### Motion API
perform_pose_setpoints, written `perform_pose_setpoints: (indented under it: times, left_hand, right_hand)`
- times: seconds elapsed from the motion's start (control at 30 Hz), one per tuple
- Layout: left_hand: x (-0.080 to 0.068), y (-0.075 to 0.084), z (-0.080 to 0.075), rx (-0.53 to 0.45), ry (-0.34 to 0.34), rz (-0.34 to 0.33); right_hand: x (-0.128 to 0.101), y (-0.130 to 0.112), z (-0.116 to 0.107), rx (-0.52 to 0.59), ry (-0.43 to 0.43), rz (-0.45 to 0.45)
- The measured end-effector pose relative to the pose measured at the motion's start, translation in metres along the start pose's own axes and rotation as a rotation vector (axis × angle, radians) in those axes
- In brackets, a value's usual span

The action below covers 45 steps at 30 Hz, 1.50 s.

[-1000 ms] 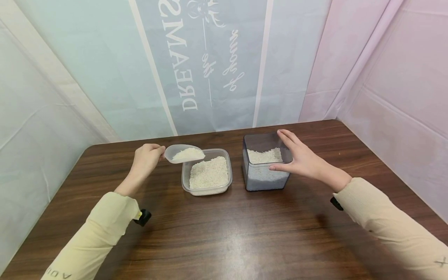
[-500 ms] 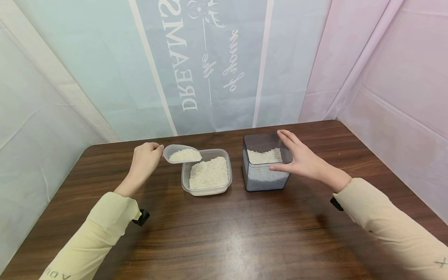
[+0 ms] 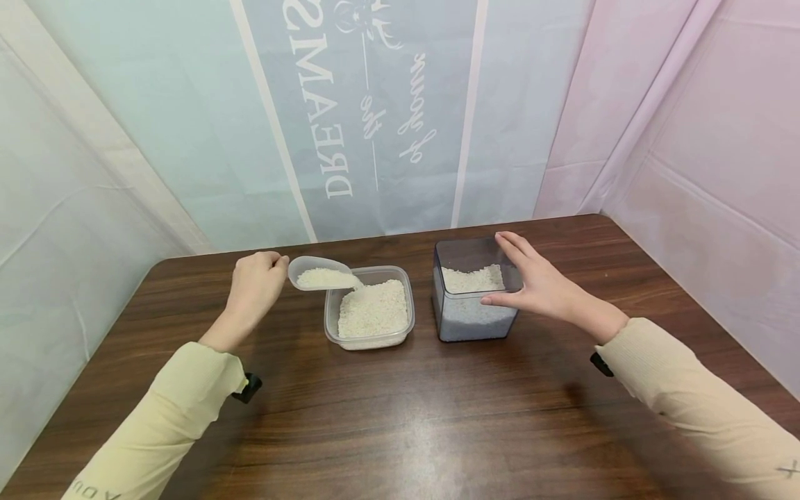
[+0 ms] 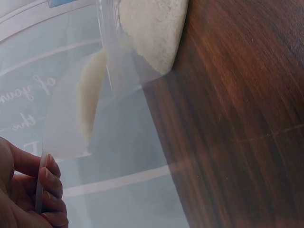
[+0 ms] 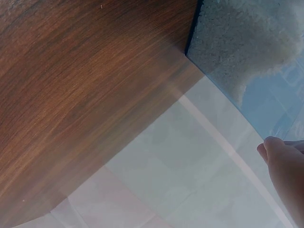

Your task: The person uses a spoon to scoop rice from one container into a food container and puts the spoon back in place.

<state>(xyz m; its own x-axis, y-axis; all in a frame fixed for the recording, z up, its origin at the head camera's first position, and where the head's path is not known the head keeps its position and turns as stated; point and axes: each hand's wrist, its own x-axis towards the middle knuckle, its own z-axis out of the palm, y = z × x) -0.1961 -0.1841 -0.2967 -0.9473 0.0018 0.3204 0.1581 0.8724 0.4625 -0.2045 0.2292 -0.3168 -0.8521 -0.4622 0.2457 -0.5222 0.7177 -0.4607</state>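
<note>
My left hand [image 3: 255, 286] grips the handle of a translucent white scoop [image 3: 301, 267] that carries white rice [image 3: 325, 278]. The scoop tilts down to the right over the left rim of a clear plastic tub [image 3: 331, 321], and grains slide off its lip. A bank of rice [image 3: 373, 310] lies in that tub. In the left wrist view, fingers [image 4: 51, 183] curl round the scoop handle. My right hand [image 3: 542, 283] holds the right side of a smoky square rice bin [image 3: 450, 316], thumb at the front rim and fingers at the back. The bin is partly filled with rice.
Everything stands on a dark wooden table [image 3: 400, 410]. A pale printed curtain [image 3: 387, 125] hangs close behind its far edge, with white cloth [image 3: 712, 187] at the sides. A gap of bare wood separates the tub from the bin.
The left hand has shifted slightly left and up, tilting the scoop further. Rice now runs from its lip toward the tub. My right hand and the bin have stayed put.
</note>
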Motion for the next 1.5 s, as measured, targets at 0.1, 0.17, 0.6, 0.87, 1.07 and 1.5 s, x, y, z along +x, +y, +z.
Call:
perform_pose_setpoints:
  times: [0.1,0.17,0.6,0.87,1.07,1.5]
  left_hand:
    - [0.000,0.001,-0.001,0.009,0.006,0.004]
    - [-0.001,0.001,-0.002,0.018,0.011,0.009]
    - [-0.004,0.006,-0.007,0.115,0.039,0.113]
    - [-0.006,0.008,-0.007,0.151,0.060,0.155]
    - [-0.007,0.013,-0.008,0.158,0.075,0.185]
    - [-0.006,0.025,-0.012,0.157,0.128,0.225]
  right_hand:
    - [-0.001,-0.001,0.000,0.001,-0.004,0.003]
    - [-0.001,-0.001,-0.001,0.002,-0.005,0.005]
    - [-0.001,-0.001,-0.001,-0.011,0.001,-0.001]
    - [-0.001,-0.002,-0.002,-0.007,-0.004,0.005]
    - [-0.001,-0.002,-0.001,-0.007,-0.003,0.004]
    - [-0.002,-0.001,-0.001,0.002,-0.014,0.015]
